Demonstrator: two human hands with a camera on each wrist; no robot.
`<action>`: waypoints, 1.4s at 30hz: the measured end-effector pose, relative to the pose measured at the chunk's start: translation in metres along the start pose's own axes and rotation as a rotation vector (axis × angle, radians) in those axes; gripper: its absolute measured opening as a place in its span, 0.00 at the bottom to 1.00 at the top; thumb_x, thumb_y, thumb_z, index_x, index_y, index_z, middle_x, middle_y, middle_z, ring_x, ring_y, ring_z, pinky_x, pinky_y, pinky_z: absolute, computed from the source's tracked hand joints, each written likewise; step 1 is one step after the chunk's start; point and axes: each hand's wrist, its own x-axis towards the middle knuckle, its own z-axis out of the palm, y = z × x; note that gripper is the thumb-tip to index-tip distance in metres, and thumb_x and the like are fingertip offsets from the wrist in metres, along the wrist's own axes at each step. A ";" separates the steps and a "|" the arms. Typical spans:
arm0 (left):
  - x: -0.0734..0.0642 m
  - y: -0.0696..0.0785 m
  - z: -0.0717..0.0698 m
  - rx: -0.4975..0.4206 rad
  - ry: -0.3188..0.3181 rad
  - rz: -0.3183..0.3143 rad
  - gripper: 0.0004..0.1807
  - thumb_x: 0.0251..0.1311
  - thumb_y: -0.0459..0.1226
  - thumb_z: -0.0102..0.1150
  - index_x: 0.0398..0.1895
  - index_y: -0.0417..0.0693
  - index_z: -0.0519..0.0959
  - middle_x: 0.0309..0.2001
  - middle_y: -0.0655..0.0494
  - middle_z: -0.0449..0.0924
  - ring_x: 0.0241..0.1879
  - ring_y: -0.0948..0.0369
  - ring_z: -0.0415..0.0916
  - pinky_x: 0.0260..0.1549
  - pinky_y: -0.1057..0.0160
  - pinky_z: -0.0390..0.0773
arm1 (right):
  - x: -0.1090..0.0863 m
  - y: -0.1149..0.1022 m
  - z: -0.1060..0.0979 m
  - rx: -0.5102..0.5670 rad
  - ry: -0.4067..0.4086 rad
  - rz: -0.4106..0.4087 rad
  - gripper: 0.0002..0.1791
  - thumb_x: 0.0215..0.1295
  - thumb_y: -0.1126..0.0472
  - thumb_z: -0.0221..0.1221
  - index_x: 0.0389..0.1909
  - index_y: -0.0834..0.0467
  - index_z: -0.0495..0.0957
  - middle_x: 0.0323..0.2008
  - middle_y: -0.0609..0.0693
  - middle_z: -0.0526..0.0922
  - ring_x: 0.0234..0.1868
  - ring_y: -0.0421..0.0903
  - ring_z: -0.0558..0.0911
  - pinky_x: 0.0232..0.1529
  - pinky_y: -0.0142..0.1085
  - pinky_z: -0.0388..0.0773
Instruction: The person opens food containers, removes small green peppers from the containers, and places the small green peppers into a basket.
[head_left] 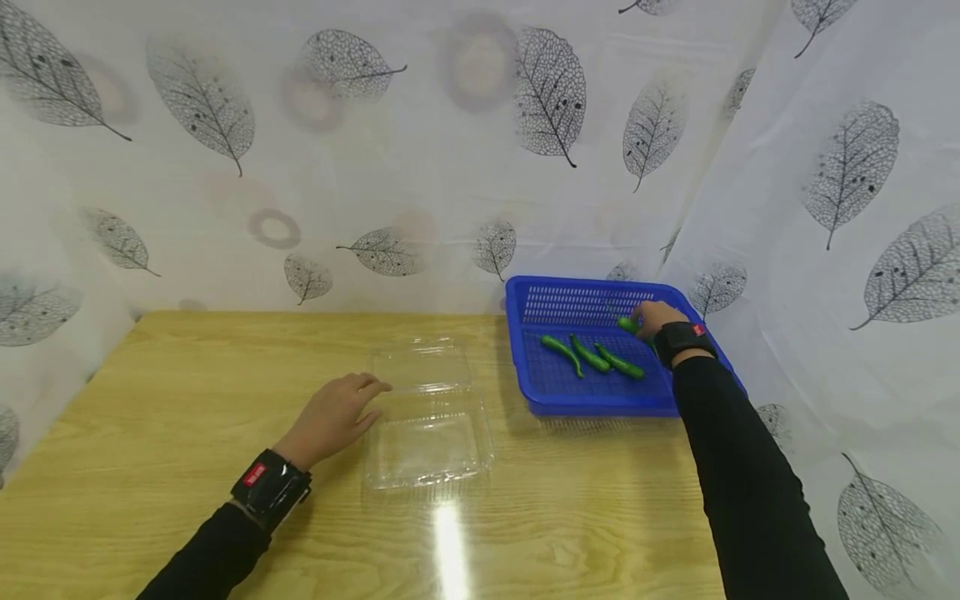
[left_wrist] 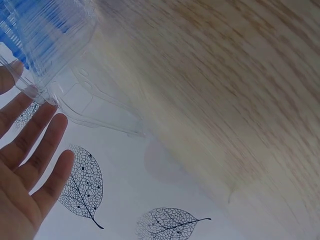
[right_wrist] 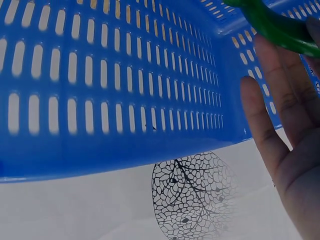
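Note:
My right hand [head_left: 654, 317] pinches a green chili pepper [right_wrist: 280, 30] at the right side of a blue plastic basket [head_left: 600, 408]. In the right wrist view the pepper lies between thumb and fingers, with the other fingers spread. On the basket's floor lie several more green peppers [head_left: 620, 362]. At the left edge of a clear plastic clamshell box [head_left: 431, 450], laid open on the table, my left hand [head_left: 333, 421] rests with relaxed fingers. The left wrist view shows its fingertips [left_wrist: 60, 122] touching or very near the box's rim.
The wood-patterned table [head_left: 187, 383] carries the box in the middle and the basket at the back right. Behind and to the right hangs a white leaf-print sheet [head_left: 435, 175], close to the basket. Basket walls are raised and slotted.

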 end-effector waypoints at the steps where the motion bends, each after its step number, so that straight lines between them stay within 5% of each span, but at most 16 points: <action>1: 0.000 0.000 0.001 -0.002 -0.002 -0.004 0.20 0.51 0.38 0.68 0.48 0.44 0.78 0.45 0.48 0.80 0.43 0.53 0.79 0.43 0.55 0.80 | 0.000 0.000 0.000 -0.002 -0.001 0.007 0.22 0.56 0.68 0.60 0.53 0.69 0.74 0.54 0.70 0.75 0.53 0.67 0.75 0.47 0.57 0.76; 7: 0.002 0.000 0.006 -0.001 -0.014 -0.033 0.20 0.51 0.39 0.68 0.49 0.45 0.78 0.45 0.48 0.80 0.44 0.52 0.78 0.44 0.54 0.80 | 0.003 0.007 0.004 -0.003 -0.012 0.016 0.22 0.56 0.68 0.60 0.53 0.71 0.74 0.53 0.70 0.75 0.53 0.67 0.75 0.48 0.57 0.75; 14: 0.002 0.002 0.010 0.009 0.002 -0.024 0.20 0.50 0.39 0.68 0.49 0.46 0.78 0.45 0.49 0.80 0.45 0.53 0.78 0.45 0.54 0.80 | 0.006 0.017 0.009 0.000 -0.003 -0.001 0.10 0.54 0.71 0.59 0.36 0.73 0.78 0.32 0.67 0.81 0.32 0.58 0.80 0.31 0.45 0.77; 20: 0.002 0.002 0.010 0.015 0.024 -0.009 0.19 0.50 0.38 0.68 0.47 0.46 0.79 0.43 0.50 0.80 0.43 0.54 0.78 0.43 0.55 0.80 | 0.007 0.023 0.017 0.007 -0.018 0.049 0.07 0.53 0.71 0.61 0.32 0.72 0.78 0.29 0.64 0.82 0.29 0.54 0.80 0.27 0.41 0.77; 29: 0.000 0.002 0.007 0.021 0.055 0.005 0.17 0.47 0.36 0.70 0.43 0.46 0.81 0.41 0.50 0.80 0.41 0.54 0.79 0.41 0.55 0.81 | 0.008 0.023 0.030 0.041 -0.069 0.081 0.05 0.52 0.69 0.63 0.25 0.68 0.77 0.19 0.53 0.75 0.23 0.47 0.74 0.24 0.36 0.73; 42: 0.005 0.002 0.013 0.035 0.072 0.001 0.14 0.48 0.34 0.69 0.41 0.47 0.82 0.39 0.52 0.81 0.40 0.54 0.79 0.39 0.56 0.81 | 0.007 0.031 0.036 0.030 -0.084 0.101 0.08 0.51 0.68 0.66 0.29 0.70 0.79 0.24 0.58 0.81 0.27 0.50 0.79 0.27 0.39 0.78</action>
